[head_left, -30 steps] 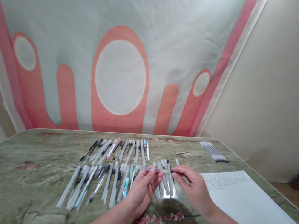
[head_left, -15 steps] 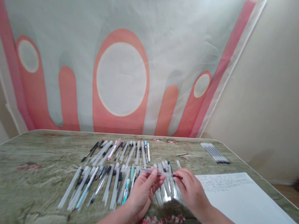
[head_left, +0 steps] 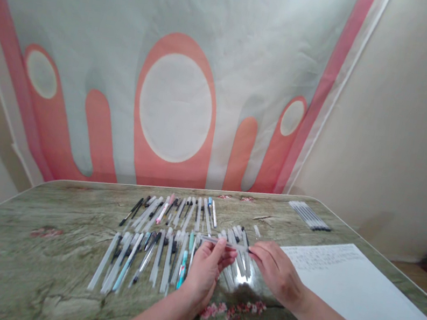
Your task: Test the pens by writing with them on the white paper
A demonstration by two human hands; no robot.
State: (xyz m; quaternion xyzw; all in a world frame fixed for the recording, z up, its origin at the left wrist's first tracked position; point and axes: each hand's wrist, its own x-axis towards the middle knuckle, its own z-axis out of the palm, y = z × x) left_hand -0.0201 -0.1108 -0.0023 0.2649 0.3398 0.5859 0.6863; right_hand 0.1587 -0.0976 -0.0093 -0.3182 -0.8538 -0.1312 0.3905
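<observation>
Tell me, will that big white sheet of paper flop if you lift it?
Probably. The big white sheet of paper looks thin and lies flat on the green patterned table, so it would likely droop, feel light, and slide easily if pushed.

Home room: wall hanging [head_left: 177,83], table [head_left: 17,258]

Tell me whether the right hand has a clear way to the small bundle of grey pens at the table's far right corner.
Probably yes: bare tabletop lies between the right hand and the bundle of grey pens, though it now pinches a clear pen.
</observation>
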